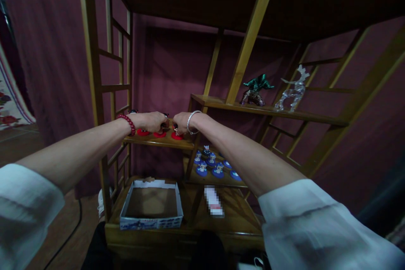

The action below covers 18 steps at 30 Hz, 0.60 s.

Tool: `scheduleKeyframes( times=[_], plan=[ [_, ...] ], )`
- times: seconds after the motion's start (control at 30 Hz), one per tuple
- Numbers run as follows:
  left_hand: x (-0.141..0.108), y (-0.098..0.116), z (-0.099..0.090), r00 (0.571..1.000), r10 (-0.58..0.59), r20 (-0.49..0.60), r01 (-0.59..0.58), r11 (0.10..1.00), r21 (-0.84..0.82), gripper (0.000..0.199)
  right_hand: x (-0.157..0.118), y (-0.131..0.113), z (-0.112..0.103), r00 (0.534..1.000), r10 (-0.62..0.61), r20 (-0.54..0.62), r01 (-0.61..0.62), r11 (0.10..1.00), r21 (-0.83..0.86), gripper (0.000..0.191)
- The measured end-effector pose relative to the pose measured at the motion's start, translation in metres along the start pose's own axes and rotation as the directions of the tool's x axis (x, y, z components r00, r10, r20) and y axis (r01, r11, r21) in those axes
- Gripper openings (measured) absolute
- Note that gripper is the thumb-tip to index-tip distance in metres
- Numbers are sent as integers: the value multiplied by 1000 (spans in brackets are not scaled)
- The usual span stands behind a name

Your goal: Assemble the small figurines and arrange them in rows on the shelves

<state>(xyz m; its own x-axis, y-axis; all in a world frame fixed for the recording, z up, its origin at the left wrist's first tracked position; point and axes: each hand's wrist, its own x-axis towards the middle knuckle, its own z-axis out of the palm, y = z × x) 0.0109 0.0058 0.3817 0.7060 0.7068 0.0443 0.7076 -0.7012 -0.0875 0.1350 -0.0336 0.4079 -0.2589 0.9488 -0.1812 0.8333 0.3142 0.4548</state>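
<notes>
While the left hand (152,121) and right hand (183,123) are reaching over a wooden shelf (186,144), both are curling, just apart, onto small red-based figures (160,134), any grip hidden in this head view; blue-based figures (211,164) are standing on the shelf below (191,179)

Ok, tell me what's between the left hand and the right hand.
In the head view, a small dark figurine on a round red base stands between the left hand and the right hand, partly hidden by them, on a wooden shelf.
</notes>
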Motion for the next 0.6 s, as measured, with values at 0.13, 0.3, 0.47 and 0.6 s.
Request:
scheduleKeyframes(
  times=[0.13,0.3,0.47,0.6],
  plan=[
    [0,-2,1,1000,-2,-6,2,1000,2,34,0,-2,-1,1000,-3,3,3,1000,-15,41],
    [-4,-1,-1,1000,4,-25,-4,1000,22,35,-10,-4,-3,997,8,-75,-8,1000,9,49],
    [-20,14,-11,975,9,-222,4,998,58,33,-47,0,0,919,39,-392,-1,995,96,38],
    [-37,39,-5,876,114,-469,-96,993,62,28,-88,2,8,812,62,-581,34,988,153,31]
  ],
)
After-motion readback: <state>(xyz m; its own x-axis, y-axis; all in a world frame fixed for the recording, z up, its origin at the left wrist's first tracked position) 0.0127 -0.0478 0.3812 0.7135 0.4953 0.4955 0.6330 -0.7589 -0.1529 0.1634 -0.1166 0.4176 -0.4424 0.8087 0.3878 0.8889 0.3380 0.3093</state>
